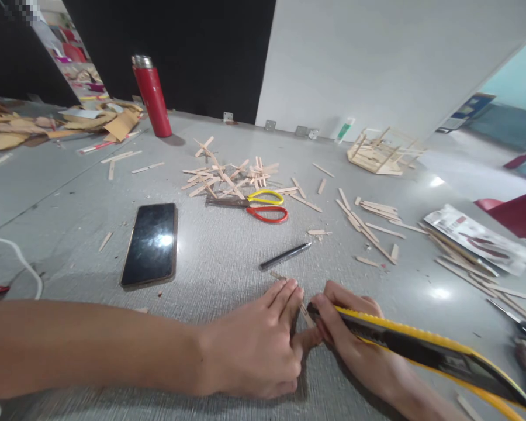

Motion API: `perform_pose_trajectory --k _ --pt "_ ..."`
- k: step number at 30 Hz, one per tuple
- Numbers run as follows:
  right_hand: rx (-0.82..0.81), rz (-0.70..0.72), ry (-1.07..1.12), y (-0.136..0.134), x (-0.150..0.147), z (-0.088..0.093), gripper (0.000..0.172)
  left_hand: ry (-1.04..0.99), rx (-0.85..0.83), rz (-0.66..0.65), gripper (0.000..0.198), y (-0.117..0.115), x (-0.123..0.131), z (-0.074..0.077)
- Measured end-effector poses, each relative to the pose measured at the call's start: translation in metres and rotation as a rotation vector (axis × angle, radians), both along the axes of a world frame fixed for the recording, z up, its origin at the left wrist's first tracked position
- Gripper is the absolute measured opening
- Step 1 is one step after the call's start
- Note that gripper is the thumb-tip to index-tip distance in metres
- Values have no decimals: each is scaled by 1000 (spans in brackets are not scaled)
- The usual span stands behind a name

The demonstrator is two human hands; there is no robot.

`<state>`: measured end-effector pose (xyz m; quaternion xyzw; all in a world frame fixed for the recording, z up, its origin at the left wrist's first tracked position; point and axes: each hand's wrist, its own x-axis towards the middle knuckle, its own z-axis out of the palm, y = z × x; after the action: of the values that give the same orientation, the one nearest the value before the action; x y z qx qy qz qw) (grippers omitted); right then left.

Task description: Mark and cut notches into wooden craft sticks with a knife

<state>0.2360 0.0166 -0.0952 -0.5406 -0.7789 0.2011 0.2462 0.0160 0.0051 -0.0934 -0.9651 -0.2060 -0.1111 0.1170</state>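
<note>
My right hand (355,330) is closed around a yellow and black utility knife (421,346), whose front end points at a small wooden stick (307,316). Pressed to the table, my left hand (267,336) pins that stick down with its fingertips and thumb. Much of the stick is covered by my fingers. The thumb lies close to the knife's tip, and the blade itself cannot be made out. Just beyond my left fingers rests a black pen (284,256). Farther off lie scissors (254,204) with one yellow and one red handle.
Loose wooden sticks (228,175) are piled past the scissors, with more scattered at right. A phone (151,244) lies at left. A red flask (152,99) stands near the partition. A stick frame (383,153) sits at back right, a white packet (477,238) nearer.
</note>
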Motion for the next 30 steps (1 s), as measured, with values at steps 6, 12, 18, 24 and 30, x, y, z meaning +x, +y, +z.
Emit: perform_pose_trajectory --k 6,12,18,24,30 --pt "-62 -3 10 1 -1 2 44 -4 11 -18 52 1 1 -2" --pt "-75 6 5 4 -3 2 46 -5 8 -11 54 1 1 -2" --pt "-34 3 -30 2 -1 -2 44 0 -1 -12 56 1 1 -3" --pt "53 18 -59 0 -6 -2 43 -20 -22 5 52 1 0 -3" --pt "117 57 -76 3 -7 -1 38 -29 -28 16 52 0 0 -4"
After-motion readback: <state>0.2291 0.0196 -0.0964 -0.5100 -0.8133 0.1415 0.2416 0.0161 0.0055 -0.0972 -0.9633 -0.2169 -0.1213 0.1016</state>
